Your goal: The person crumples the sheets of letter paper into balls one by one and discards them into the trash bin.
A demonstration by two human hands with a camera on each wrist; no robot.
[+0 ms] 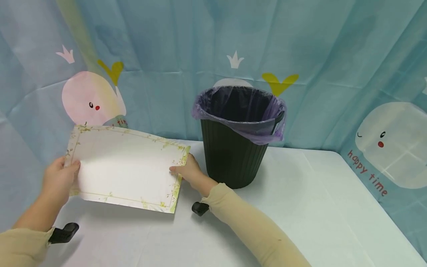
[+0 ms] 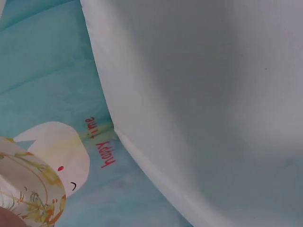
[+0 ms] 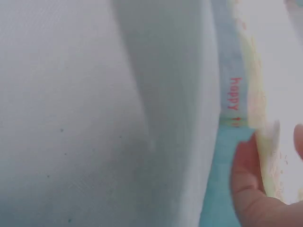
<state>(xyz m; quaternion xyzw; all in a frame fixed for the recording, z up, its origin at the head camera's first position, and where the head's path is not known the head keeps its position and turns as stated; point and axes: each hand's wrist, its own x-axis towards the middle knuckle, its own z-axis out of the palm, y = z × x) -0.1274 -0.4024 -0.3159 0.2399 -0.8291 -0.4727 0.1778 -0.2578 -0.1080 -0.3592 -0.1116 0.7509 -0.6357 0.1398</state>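
Observation:
A sheet of white paper [image 1: 126, 167] with a leafy yellow-green printed border is held up over the left part of the table, tilted and slightly bowed. My left hand [image 1: 60, 181] grips its left edge, thumb on the front face. At the right edge my right hand [image 1: 193, 171] pinches it, thumb in front and fingers behind. The right wrist view shows those fingers [image 3: 246, 175] on either side of the paper's border [image 3: 260, 94]. In the left wrist view only a curled corner of the paper [image 2: 35, 189] and a sliver of the hand appear.
A dark green trash bin [image 1: 233, 155] lined with a purple plastic bag [image 1: 257, 133] stands at the back of the table, just right of my right hand. The table [image 1: 317, 207] has a white cover. A blue curtain [image 1: 160, 44] with whale prints hangs behind and at the sides.

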